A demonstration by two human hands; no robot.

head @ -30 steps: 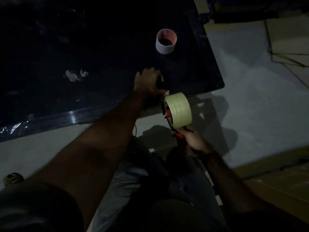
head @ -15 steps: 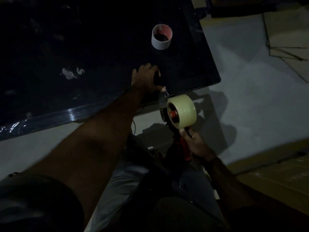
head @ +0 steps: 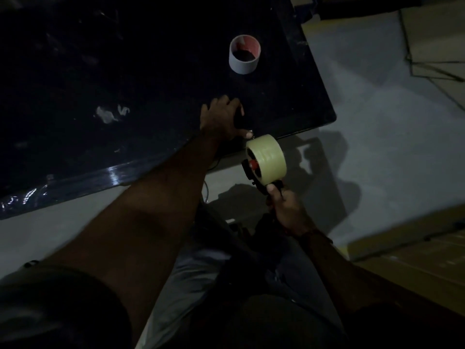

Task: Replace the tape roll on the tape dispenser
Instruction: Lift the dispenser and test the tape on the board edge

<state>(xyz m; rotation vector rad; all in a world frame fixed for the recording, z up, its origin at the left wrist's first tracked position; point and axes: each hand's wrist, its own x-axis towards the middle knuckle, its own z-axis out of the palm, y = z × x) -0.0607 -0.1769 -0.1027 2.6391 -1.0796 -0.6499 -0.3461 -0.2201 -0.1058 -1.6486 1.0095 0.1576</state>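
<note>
A pale yellow tape roll (head: 271, 157) sits on the red hub of a dark tape dispenser (head: 252, 165), held in the air just off the table's near edge. My right hand (head: 286, 210) grips the dispenser's handle from below. My left hand (head: 221, 117) rests on the black table (head: 125, 71) close to its edge, fingers spread and the thumb stretched toward the top of the roll. In the dim light I cannot tell whether a strip of tape runs from the roll to the thumb. An empty white tape core (head: 244, 61) stands upright farther back on the table.
Small white scraps (head: 110, 114) lie on the table to the left of my hand. Grey floor (head: 377, 147) spreads to the right of the table corner. Flat cardboard (head: 415, 260) lies at the lower right. My legs are below the dispenser.
The dispenser has turned so the roll's open side and red hub face me, and it has dropped slightly from the table edge. My left hand stays on the table.
</note>
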